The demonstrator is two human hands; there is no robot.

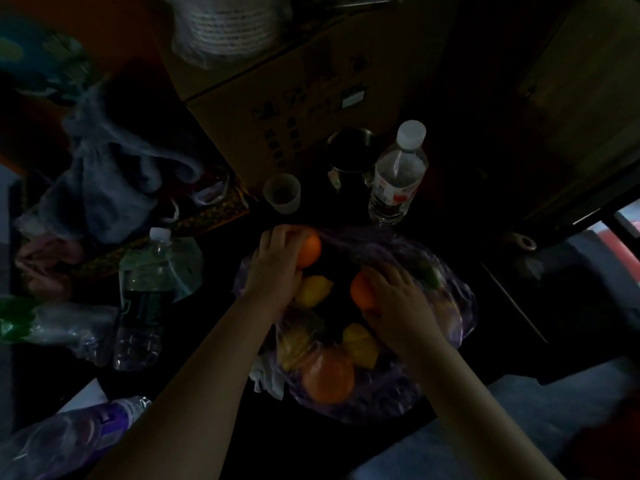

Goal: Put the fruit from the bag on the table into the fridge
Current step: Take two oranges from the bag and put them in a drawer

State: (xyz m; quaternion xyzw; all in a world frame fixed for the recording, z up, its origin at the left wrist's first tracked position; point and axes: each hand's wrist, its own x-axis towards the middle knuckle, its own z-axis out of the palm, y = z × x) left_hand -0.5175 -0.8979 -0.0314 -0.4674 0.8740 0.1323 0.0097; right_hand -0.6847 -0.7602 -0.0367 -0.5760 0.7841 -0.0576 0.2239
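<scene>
In dim light, a person's left hand (277, 263) curls its grip round an orange (310, 251) at the far lip of the purple bag (460, 306) on the counter (322, 216). The right hand (398, 303) closes its grip over a 2nd orange (360, 289). We judge the lift goes best straight up, 1 fruit per hand, clear of the loose plastic. A lemon (313, 291), another lemon (360, 344) and a 3rd orange (329, 374) lie in the bag. Just beyond it stand a water bottle (396, 174), a metal mug (351, 157) and a small cup (282, 194), which we think a careless swing could topple. We see no fridge.
</scene>
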